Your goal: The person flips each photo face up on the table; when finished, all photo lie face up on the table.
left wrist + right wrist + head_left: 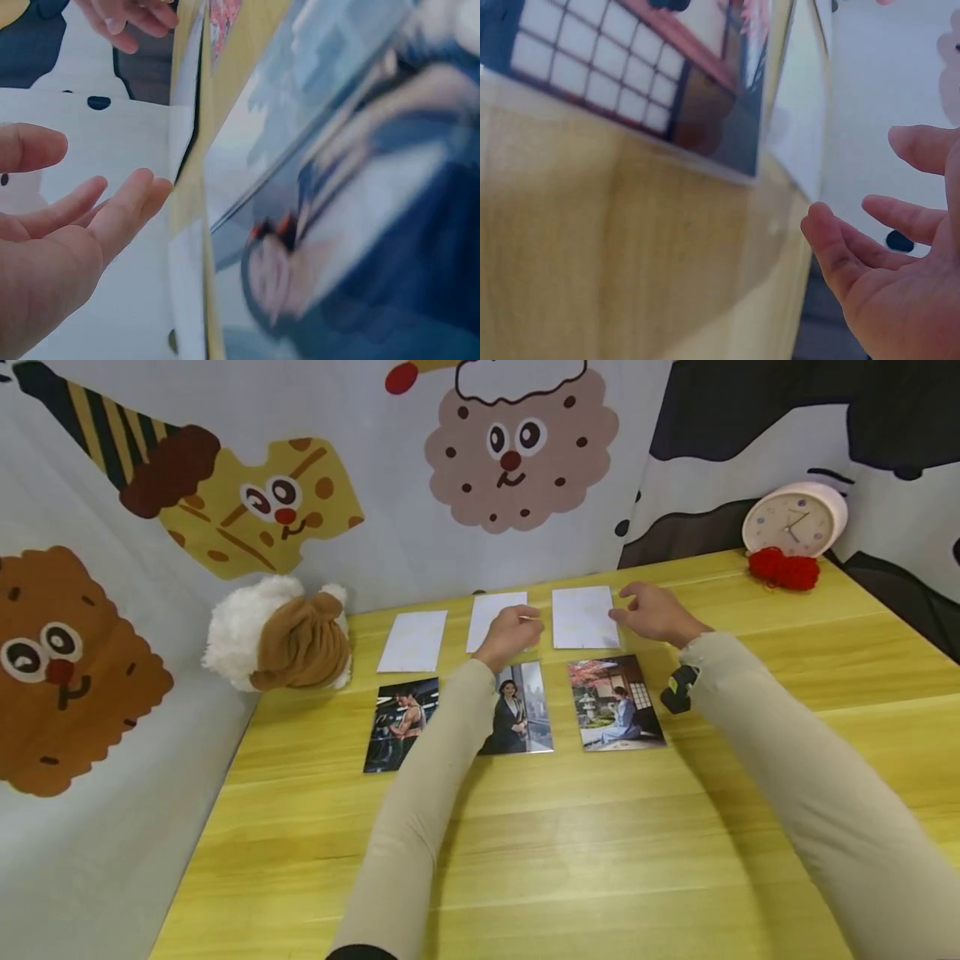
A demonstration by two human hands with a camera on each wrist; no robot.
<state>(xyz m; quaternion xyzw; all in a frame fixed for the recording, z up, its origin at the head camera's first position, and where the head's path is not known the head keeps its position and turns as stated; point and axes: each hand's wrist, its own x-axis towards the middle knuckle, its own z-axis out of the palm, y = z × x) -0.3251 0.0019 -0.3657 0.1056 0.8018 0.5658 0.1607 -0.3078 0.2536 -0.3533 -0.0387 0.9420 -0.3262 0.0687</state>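
Three white cards lie in a back row: a left card (pixel 412 642), a middle card (pixel 487 612) and a right card (pixel 585 618). My left hand (pixel 512 635) is over the middle card, fingertips near the right card's left edge; its fingers look loosely bent in the left wrist view. At the right card's right edge, the fingertips of my right hand (pixel 660 614) touch or nearly touch it, thumb apart. In front lie a gym photo (pixel 382 731), a photo of a person in a dark suit (pixel 528 714), partly behind my left sleeve, and a garden photo (pixel 617 703).
A white and brown plush toy (pixel 281 635) sits at the table's back left. At the back right, a pink round clock (pixel 795 518) stands behind a red yarn bundle (pixel 783 570). A cartoon-printed curtain (pixel 390 410) hangs behind the wooden table (pixel 570 860).
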